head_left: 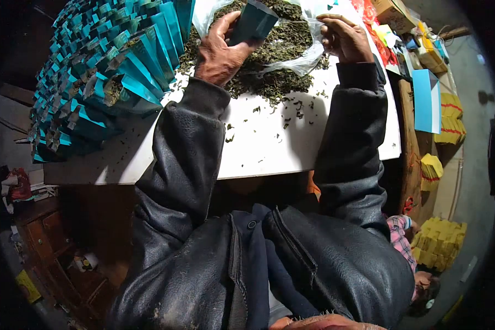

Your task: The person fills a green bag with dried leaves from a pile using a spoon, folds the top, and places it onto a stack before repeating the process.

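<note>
My left hand (pixel 223 52) is wrapped round a small teal packet (pixel 254 23), which is tilted over a heap of dark dried leaves (pixel 289 82) that look like tea. To the right, my right hand (pixel 347 38) has its fingers curled and pinched together beside the rim of a clear plastic bag (pixel 305 65). What sits between those fingertips is too small to make out. The plastic lies open, with leaves in it and around it. Loose bits of leaf are scattered over the white table (pixel 258 148) below my hands.
Many teal packets (pixel 132 60) stand massed at the table's left. To the right are a blue box (pixel 423 102), bundles of yellow paper (pixel 440 242) and a cardboard box (pixel 393 15). A person in a pink checked sleeve (pixel 401 236) is at lower right. A wooden cabinet (pixel 49 236) stands lower left.
</note>
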### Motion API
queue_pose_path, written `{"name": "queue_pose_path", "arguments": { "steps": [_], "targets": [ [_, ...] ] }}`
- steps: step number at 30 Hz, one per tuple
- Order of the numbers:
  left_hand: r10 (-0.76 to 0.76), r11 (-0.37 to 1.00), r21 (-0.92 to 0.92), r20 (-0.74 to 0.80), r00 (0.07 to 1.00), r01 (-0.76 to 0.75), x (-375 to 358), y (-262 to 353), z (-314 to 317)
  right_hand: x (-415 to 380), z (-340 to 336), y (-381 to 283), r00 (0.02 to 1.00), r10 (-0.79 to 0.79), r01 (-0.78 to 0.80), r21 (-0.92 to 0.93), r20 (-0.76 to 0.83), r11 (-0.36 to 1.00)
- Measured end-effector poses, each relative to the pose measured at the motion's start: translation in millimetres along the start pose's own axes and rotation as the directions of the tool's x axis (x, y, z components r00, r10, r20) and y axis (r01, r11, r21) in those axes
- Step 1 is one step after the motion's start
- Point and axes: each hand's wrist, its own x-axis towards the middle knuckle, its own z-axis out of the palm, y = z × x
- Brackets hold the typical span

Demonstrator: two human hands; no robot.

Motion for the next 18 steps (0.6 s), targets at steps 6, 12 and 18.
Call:
{"name": "queue_pose_path", "arguments": {
  "steps": [6,12,18],
  "targets": [
    [0.000,0.993,0.116,-0.023,1.000,0.003,-2,4,6,-10,8,-14,0.999,-0.034,0.034,0.000,-0.026,0.999],
    [-0.004,0.994,0.106,0.004,1.000,0.004,-4,12,7,-14,20,-17,0.997,-0.060,0.058,-0.044,-0.052,0.997],
    [-0.016,0.995,0.094,-0.012,1.000,0.017,-6,16,6,-13,29,-9,0.984,-0.178,0.176,-0.170,0.005,0.970]
  ]
}}
